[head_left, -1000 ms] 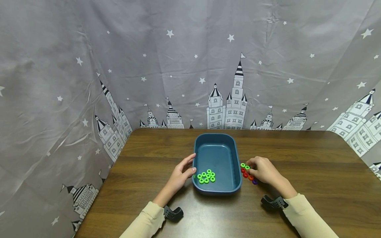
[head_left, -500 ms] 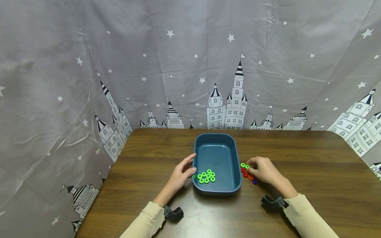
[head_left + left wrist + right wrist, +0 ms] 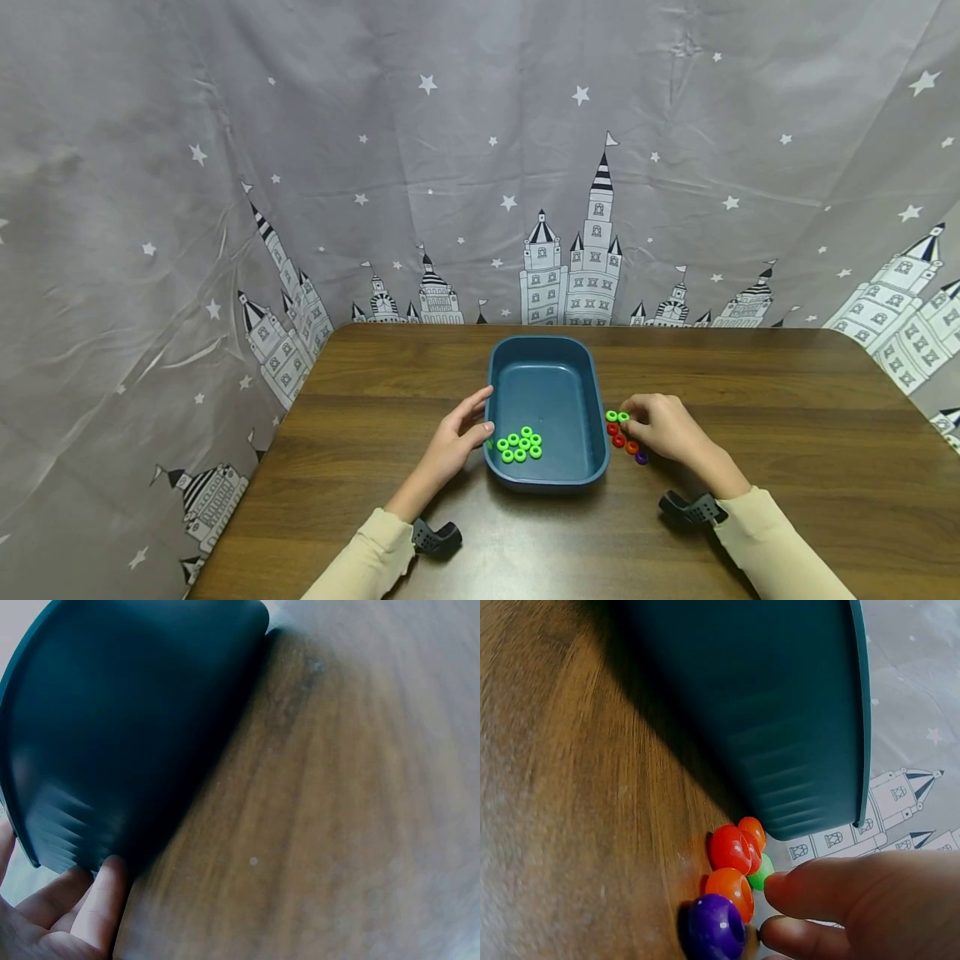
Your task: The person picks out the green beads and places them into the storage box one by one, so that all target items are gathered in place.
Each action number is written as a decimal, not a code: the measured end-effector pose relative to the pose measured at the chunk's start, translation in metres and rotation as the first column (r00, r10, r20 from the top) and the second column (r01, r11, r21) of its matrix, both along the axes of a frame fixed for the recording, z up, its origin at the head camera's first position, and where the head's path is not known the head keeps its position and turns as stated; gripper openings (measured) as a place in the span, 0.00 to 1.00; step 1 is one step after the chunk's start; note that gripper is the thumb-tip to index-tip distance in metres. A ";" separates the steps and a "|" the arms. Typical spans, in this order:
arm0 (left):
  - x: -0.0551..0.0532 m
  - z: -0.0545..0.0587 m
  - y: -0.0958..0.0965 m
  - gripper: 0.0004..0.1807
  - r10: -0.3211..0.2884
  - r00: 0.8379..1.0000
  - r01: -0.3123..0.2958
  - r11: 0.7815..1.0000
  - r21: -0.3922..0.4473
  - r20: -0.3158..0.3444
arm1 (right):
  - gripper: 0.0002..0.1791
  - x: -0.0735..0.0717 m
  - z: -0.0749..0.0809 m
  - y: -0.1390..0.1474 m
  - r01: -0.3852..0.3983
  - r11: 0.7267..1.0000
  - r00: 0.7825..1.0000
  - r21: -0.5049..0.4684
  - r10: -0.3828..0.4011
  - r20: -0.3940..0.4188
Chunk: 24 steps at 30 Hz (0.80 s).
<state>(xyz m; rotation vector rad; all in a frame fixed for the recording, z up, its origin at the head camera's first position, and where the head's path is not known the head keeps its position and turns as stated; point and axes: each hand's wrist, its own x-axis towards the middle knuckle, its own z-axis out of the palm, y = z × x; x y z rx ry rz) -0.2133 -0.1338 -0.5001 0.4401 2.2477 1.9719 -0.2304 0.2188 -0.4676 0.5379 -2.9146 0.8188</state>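
Observation:
In the head view, my left hand [image 3: 457,432] touches the left side of a dark blue plastic bin [image 3: 552,483], fingertips at its rim. The left wrist view has those fingers [image 3: 105,904] lying against the bin's outer wall. On the table right of the bin, my right hand [image 3: 660,429] pinches a green ring-shaped bead [image 3: 623,417] between thumb and forefinger. A second green bead [image 3: 611,416] lies beside it. Red beads [image 3: 612,430], an orange bead [image 3: 632,448] and a purple bead [image 3: 714,928] trail towards me. In the right wrist view the forefinger is hidden.
Several green beads [image 3: 524,443] lie in the near left part of the bin. The brown wooden table [image 3: 787,417] extends to both sides. Behind it hangs a grey curtain [image 3: 480,167] printed with castles and stars. Each wrist wears a black camera mount [image 3: 437,540].
The green bead at my right fingertips has shifted slightly away from me, level with the other green bead. My left hand and the bin have stayed put.

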 end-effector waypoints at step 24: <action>0.000 0.001 0.000 0.32 0.004 1.000 -0.004 1.000 0.004 -0.003 | 0.08 0.003 0.016 -0.003 0.015 0.996 0.994 -0.091 -0.024 -0.104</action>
